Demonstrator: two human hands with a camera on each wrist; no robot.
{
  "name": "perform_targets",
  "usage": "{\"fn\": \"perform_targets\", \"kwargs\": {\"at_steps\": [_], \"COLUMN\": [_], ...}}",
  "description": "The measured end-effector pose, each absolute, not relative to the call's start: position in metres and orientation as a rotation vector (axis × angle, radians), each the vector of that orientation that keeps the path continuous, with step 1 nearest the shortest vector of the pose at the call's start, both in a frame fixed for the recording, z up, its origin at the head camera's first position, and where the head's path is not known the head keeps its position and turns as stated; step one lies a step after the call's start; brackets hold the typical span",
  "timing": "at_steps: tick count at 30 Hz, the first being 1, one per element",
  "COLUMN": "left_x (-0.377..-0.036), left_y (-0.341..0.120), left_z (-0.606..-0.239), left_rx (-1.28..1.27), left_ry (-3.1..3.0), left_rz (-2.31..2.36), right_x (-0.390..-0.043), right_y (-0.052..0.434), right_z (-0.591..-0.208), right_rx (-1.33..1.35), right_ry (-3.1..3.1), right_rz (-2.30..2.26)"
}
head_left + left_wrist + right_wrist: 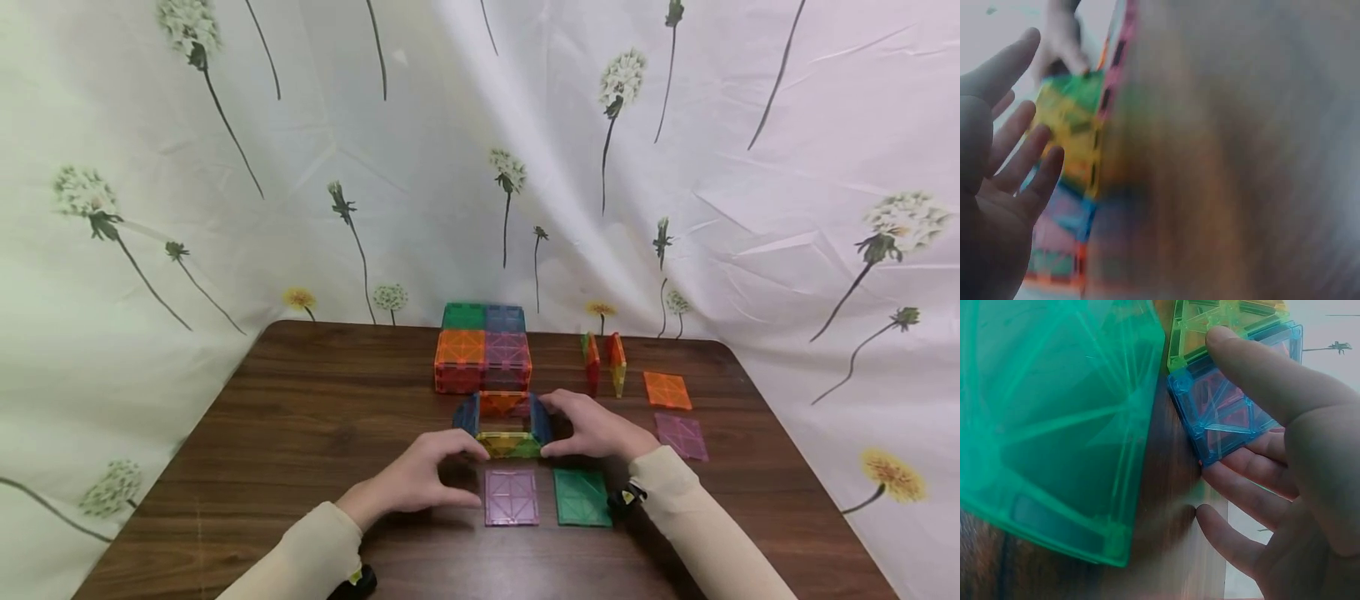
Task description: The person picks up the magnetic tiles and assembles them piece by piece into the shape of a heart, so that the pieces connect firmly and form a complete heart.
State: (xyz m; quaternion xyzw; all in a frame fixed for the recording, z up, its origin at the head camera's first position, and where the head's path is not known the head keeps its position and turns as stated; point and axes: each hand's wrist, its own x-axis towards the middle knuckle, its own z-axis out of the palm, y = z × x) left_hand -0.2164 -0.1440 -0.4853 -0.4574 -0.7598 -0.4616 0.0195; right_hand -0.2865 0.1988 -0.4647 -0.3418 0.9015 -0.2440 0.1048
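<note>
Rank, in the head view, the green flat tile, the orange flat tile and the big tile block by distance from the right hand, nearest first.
1. Green flat tile, lying just under the right hand, toward the table's near edge.
2. Orange flat tile, flat on the table to the hand's right, farther back.
3. Big tile block, behind the hands, toward the curtain.

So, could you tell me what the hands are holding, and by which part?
The right hand grips the small tile box by its blue side; the left hand holds nothing.
</note>
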Motion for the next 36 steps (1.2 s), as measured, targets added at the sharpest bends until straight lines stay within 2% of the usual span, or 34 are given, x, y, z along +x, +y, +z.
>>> {"fn": "perform_targets", "kwargs": {"at_steps": [7, 24, 30, 36], "left_x": [-0.21, -0.207, -0.208, -0.21], "left_y": [-0.126, -0.114, -0.115, -0.121], "left_z": [-0.491, -0.481, -0.48, -0.479], "left_rx": [-1.541, -1.488, -1.498, -1.641], "left_ry": [-2.477, -2.871, -2.835, -2.652], "left_rz": [-1.374, -0.997, -1.053, -1.226], "right_x": [-0.286, -0.287, -0.286, -0.286], "right_y": [0.198, 0.197, 0.196, 0.197], "right_z": [-0.465, -0.463, -0.463, -0.463], "right_rx": [-1.007, -1.017, -1.018, -1.033], "right_ry": [2.663, 2.649, 2.653, 2.667], "right_rz": [-0.706, -0.678, -0.675, -0.666]}}
